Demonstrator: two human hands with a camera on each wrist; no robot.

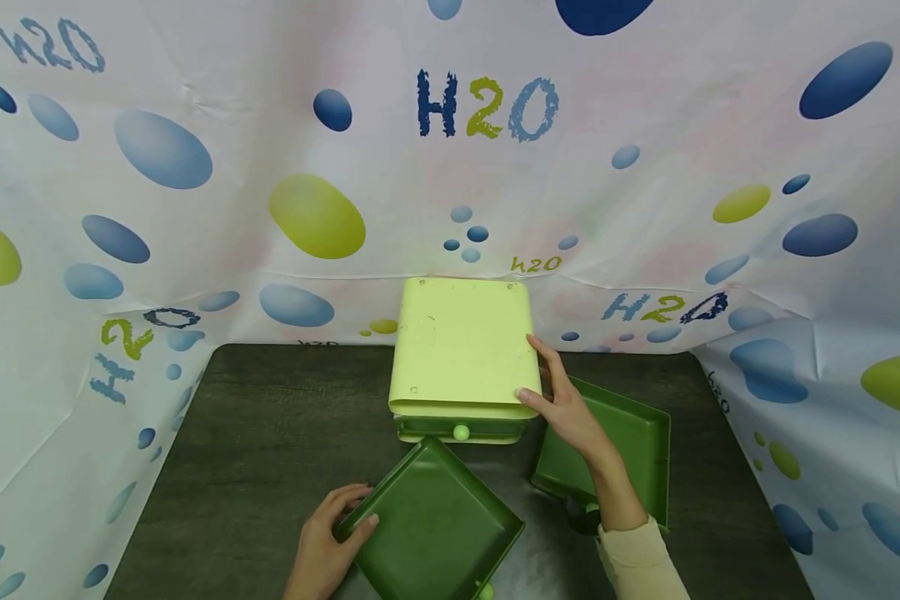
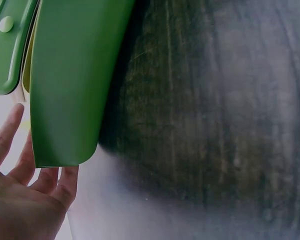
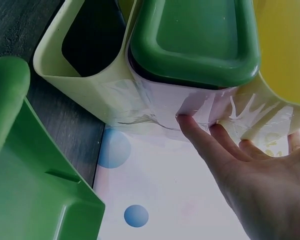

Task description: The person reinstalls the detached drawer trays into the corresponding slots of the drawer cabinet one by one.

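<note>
In the head view, a pale yellow-green drawer cabinet [image 1: 465, 346] stands at the back middle, a green drawer front [image 1: 427, 427] with a round knob low on it. The right wrist view shows its middle drawer [image 3: 200, 40] in place between two hollow compartments. My left hand [image 1: 330, 533] grips a loose green drawer [image 1: 438, 533] at its left corner, thumb at the rim and fingers along the outer wall. This drawer is turned cornerwise before the cabinet. My right hand [image 1: 566, 408] rests spread fingers against the cabinet's right side, thumb at its front corner.
Another loose green drawer [image 1: 630, 450] lies on the dark tabletop [image 1: 270, 433] to the right, partly under my right forearm. A white sheet [image 1: 390, 50] printed with blue and green spots rises behind the table and along both sides.
</note>
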